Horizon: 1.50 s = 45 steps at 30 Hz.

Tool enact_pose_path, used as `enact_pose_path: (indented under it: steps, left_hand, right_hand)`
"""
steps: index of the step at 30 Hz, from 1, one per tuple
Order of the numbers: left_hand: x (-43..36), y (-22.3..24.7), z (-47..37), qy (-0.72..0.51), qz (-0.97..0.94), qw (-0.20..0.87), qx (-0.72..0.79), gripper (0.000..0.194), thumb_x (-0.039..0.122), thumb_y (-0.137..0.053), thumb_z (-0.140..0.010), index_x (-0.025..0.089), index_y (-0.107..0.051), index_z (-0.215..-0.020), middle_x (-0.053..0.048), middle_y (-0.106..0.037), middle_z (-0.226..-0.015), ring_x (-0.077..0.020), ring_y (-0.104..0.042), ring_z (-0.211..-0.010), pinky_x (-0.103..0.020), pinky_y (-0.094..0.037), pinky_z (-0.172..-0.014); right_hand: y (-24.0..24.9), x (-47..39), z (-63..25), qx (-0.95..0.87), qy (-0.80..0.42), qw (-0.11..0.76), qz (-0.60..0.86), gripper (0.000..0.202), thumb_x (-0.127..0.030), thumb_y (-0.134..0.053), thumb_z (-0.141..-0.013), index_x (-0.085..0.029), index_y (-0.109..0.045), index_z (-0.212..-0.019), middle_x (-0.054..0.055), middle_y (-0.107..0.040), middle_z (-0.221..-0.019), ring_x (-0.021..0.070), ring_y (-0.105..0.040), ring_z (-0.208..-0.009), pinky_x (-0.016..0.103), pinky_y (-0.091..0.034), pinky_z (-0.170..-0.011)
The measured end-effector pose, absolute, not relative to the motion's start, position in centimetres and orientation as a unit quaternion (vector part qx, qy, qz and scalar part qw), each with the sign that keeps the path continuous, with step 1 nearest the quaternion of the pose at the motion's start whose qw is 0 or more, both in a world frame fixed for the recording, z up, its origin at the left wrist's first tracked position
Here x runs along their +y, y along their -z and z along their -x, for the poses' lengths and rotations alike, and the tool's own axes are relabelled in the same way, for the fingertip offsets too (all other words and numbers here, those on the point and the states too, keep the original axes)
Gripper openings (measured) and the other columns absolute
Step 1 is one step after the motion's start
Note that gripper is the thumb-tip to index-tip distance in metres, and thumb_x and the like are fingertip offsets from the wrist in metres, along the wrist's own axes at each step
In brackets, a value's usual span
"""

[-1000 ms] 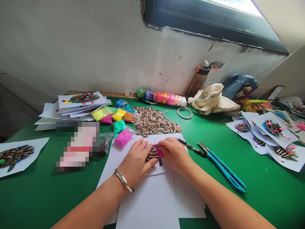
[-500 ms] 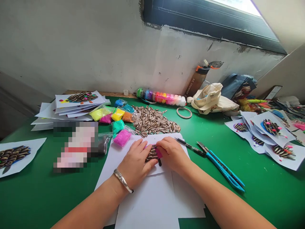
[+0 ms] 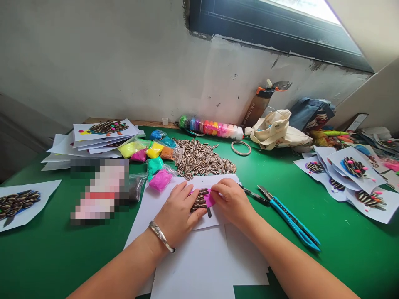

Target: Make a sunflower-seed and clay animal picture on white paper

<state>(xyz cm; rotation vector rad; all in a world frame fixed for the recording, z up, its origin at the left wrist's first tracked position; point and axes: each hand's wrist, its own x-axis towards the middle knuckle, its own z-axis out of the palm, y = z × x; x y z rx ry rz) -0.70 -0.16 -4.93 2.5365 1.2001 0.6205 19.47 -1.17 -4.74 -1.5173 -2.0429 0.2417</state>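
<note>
Pink clay [image 3: 211,198] looks soft, best held by its bare edge; left hand [image 3: 178,212] half-open over its seeds [image 3: 198,202], right hand [image 3: 234,203] bunched there, grip unclear

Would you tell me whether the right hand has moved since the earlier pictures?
Yes, slightly: the right hand has shifted to the right, towards the black pen, whose left end it now hides.
</note>
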Motion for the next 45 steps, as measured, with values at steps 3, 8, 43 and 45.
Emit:
enact_pose_path:
  steps: [3,8,43,45]
  left_hand:
    - [-0.2,4.9,0.7,-0.208,-0.876,0.130,0.415,0.046,0.042,-0.058,-0.090,0.012,-0.062,-0.126,-0.017,-0.061,-0.129,-0.0383,-0.046,-0.129,-0.057,-0.044,-0.106]
    - [-0.1,5.0,0.7,-0.198,-0.881,0.125,0.412,0.048,0.041,-0.058,-0.090,0.010,-0.062,-0.126,-0.018,-0.060,-0.130,-0.0389,-0.046,-0.129,-0.057,-0.044,-0.105]
    - [-0.3,4.2,0.8,-0.212,-0.872,0.154,0.413,0.043,0.040,-0.059,-0.090,0.016,-0.061,-0.125,-0.015,-0.063,-0.123,-0.0371,-0.049,-0.126,-0.056,-0.044,-0.104]
    - [-0.4,4.1,0.7,-0.197,-0.874,0.154,0.416,0.044,0.039,-0.059,-0.090,0.014,-0.060,-0.126,-0.016,-0.062,-0.125,-0.0380,-0.047,-0.127,-0.056,-0.043,-0.105]
  right_hand:
    - [4.7,-1.2,-19.4,-0.770,-0.085,0.276,0.569,0.021,-0.011,-0.053,-0.088,-0.018,-0.068,-0.074,0.004,-0.058,-0.074,0.0165,-0.050,-0.073,0.027,-0.037,-0.067]
    - [5.1,-1.1,-18.9,-0.779,-0.060,0.268,0.563,0.025,-0.012,-0.052,-0.089,-0.017,-0.065,-0.069,0.004,-0.055,-0.072,0.0159,-0.047,-0.072,0.027,-0.035,-0.067]
    - [4.3,5.3,-20.6,-0.773,0.090,0.065,0.625,0.018,-0.010,-0.051,-0.085,-0.018,-0.063,-0.074,0.011,-0.066,-0.079,0.0228,-0.052,-0.077,0.034,-0.021,-0.061]
    - [4.4,5.2,-20.7,-0.772,0.099,0.063,0.625,0.018,-0.011,-0.051,-0.086,-0.018,-0.063,-0.074,0.011,-0.065,-0.080,0.0231,-0.052,-0.077,0.034,-0.023,-0.062]
